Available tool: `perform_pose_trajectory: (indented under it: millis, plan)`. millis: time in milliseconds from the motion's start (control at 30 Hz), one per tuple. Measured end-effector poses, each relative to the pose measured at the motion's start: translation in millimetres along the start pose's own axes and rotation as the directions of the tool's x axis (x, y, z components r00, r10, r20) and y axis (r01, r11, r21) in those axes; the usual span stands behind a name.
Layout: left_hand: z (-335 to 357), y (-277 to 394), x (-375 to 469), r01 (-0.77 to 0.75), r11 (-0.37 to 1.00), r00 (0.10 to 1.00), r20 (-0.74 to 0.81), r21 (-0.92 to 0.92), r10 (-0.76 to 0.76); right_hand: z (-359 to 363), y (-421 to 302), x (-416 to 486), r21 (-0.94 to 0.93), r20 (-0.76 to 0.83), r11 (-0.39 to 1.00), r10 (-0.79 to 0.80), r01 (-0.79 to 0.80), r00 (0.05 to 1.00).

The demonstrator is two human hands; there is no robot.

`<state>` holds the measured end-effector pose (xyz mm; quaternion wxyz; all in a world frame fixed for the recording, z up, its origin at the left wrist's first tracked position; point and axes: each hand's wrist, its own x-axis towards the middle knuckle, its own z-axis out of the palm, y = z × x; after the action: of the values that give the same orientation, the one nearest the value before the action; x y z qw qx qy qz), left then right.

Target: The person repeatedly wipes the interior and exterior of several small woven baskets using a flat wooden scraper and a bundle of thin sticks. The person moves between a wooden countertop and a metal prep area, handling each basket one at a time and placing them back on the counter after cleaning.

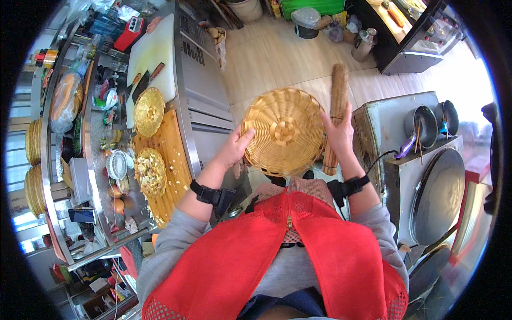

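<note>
A round woven basket (298,148) faces up in front of my body. My left hand (237,149) grips its left rim, thumb on the inside. In my right hand (340,130) is a bundle of thin wooden or bamboo sticks (339,90), bound at the middle and near one end. That bundle stands along the basket's right side. My right thumb is at the basket's rim; whether it presses on the rim I cannot tell. Nothing lies inside the basket.
Left, a wooden board (176,160) carries a basket of chopped food (151,176). Another basket (149,112) sits beside a cleaver (141,85) on the white cutting board (154,52). Right are a round griddle (438,196), a saucepan (422,126) and a metal cabinet (400,108).
</note>
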<state>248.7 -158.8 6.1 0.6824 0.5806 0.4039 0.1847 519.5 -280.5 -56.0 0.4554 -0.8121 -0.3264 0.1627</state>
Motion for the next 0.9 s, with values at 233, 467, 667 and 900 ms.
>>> perform_pose_trajectory:
  millis: [233,467,667,900]
  plan:
    - [-9,-2,12,-0.425,0.863,0.877,-0.112,0.275,0.467,-30,-7,-48,-0.479,0.725,0.783,0.099,0.396,0.681]
    - [-6,-1,19,-0.445,0.863,0.868,-0.119,0.241,0.481,-18,-14,-56,0.177,0.711,0.862,-0.446,0.475,0.545]
    - [-4,2,5,-0.379,0.903,0.903,-0.13,0.204,0.409,-22,-3,-33,-0.101,0.356,0.959,-0.214,0.265,0.91]
    - [-14,4,-6,-0.463,0.885,0.857,-0.234,0.045,0.459,2,68,-56,-0.295,0.784,0.954,0.205,0.061,0.586]
